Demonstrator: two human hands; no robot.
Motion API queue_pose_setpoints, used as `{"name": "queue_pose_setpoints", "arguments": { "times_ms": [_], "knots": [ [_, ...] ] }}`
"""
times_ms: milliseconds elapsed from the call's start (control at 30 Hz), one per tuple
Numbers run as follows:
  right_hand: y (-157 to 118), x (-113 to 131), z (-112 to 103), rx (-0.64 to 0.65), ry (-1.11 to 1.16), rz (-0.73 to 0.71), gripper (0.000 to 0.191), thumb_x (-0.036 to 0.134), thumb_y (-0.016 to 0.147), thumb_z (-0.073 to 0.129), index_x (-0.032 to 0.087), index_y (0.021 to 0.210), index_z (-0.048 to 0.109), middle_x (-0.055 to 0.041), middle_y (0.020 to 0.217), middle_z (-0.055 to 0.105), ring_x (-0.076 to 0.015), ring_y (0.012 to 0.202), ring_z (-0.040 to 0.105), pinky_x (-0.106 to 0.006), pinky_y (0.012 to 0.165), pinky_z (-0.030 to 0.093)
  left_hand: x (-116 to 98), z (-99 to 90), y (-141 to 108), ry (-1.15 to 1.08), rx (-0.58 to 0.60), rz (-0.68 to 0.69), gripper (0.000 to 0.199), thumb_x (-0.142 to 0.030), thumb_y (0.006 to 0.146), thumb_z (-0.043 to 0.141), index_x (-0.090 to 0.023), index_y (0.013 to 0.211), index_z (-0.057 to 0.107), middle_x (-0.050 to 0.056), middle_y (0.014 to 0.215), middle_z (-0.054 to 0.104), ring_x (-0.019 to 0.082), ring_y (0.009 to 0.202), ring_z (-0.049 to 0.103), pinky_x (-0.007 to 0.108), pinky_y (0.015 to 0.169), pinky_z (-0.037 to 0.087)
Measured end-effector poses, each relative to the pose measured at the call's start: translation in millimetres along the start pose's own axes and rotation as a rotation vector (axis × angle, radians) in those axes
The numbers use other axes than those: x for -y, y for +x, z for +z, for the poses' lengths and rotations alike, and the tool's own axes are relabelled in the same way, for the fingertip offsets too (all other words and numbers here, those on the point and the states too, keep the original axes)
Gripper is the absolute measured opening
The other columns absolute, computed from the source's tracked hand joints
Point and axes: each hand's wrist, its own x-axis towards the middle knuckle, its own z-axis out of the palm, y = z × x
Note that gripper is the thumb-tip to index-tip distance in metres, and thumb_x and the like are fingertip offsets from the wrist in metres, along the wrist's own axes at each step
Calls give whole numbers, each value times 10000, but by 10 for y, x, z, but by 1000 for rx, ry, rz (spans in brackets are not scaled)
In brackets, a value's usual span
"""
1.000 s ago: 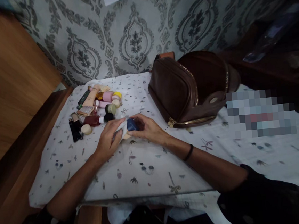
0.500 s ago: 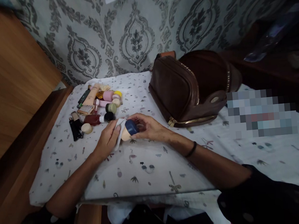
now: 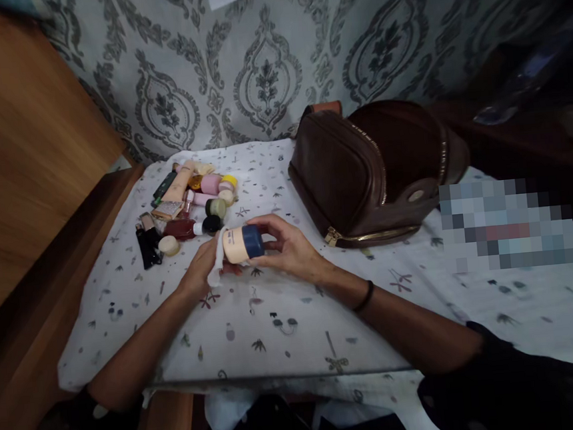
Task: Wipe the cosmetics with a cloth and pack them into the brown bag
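A small cream-coloured jar [image 3: 235, 245] with a dark blue lid lies sideways between my hands, above the cloth. My right hand [image 3: 285, 247] grips it by the lid end, fingers above and thumb below. Against the jar's base, my left hand [image 3: 201, 268] holds a white wipe [image 3: 215, 268]; its fingers are partly hidden behind the wipe and jar. Just beyond my left hand lie a dark red bottle [image 3: 180, 229] with a black cap, a round cream-coloured lid or pot [image 3: 169, 245] and a black tube [image 3: 145, 246].
Several more cosmetics, among them a peach tube [image 3: 179, 182] and a pink jar [image 3: 210, 183], lie at the back left. An unzipped brown leather bag [image 3: 348, 176] stands at the back right. A blurred-out item [image 3: 508, 226] is at the right. Wooden panels [image 3: 21, 164] border the left side.
The jar has turned, so its cream side with print now faces me. My left hand and the wipe have shifted to its base end. The view has moved slightly.
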Motion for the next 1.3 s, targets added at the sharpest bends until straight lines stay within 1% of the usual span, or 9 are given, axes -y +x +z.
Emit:
{"name": "queue_pose_setpoints", "arguments": {
  "times_ms": [100,200,367,533,700,833,967,1167,1300],
  "knots": [
    [-37,28,21,-29,-147,-112,534,393,743,837,257,1196,590,-87,1195,557,-239,1116,586,-371,840,605,15,17,14,-174,81,-37,374,-533,837,669,-178,950,705,43,726,718,201,613,670,309,561,579],
    [-66,48,23,-42,-335,-268,492,324,805,797,263,1240,574,-83,1152,552,-231,1092,586,-387,889,599,7,27,30,-301,126,-123,394,-546,905,597,-164,925,693,45,694,717,188,609,689,281,554,588],
    [-101,32,23,-64,-600,-439,431,233,895,694,254,1298,542,-106,1218,539,-229,1137,584,-394,959,574,-7,24,35,-366,195,-237,514,-632,909,559,-130,887,668,66,675,716,181,608,700,256,552,585],
    [-131,43,18,34,-691,-406,377,200,959,565,273,1328,550,-125,1315,518,-246,1250,536,-413,1001,557,11,55,4,-286,170,-189,540,-687,850,605,-153,926,647,33,610,652,179,588,666,225,459,477],
    [-130,100,12,110,-556,-363,412,284,945,614,290,1352,543,-134,1392,504,-275,1288,539,-465,1051,515,-3,54,-16,-204,154,-168,535,-686,789,676,-158,862,628,17,621,624,111,490,537,225,446,403],
    [-124,100,37,84,-439,-342,565,385,917,671,295,1433,460,-122,1378,570,-269,1287,568,-471,1102,477,-25,37,-26,-188,179,-137,550,-687,736,726,-160,846,615,0,604,603,97,471,502,223,439,386],
    [-126,83,61,2,-372,-263,768,395,824,778,255,1469,385,-142,1388,587,-281,1291,579,-469,1103,474,-40,36,-30,-210,197,-119,576,-684,690,773,-152,848,616,-8,619,600,76,465,482,199,421,368],
    [-108,93,46,-65,-426,-316,523,316,855,728,245,1329,517,-120,1299,642,-274,1230,604,-455,1057,495,-85,39,-28,-130,123,-173,576,-675,657,802,-158,742,563,-53,531,510,43,374,412,160,334,265],
    [-97,86,36,-46,-408,-275,520,365,849,731,248,1316,533,-121,1285,639,-288,1211,600,-468,1037,502,-71,66,-17,-52,-12,-153,595,-703,637,790,-164,753,567,-65,527,514,38,347,383,160,299,242]
  ]
}}
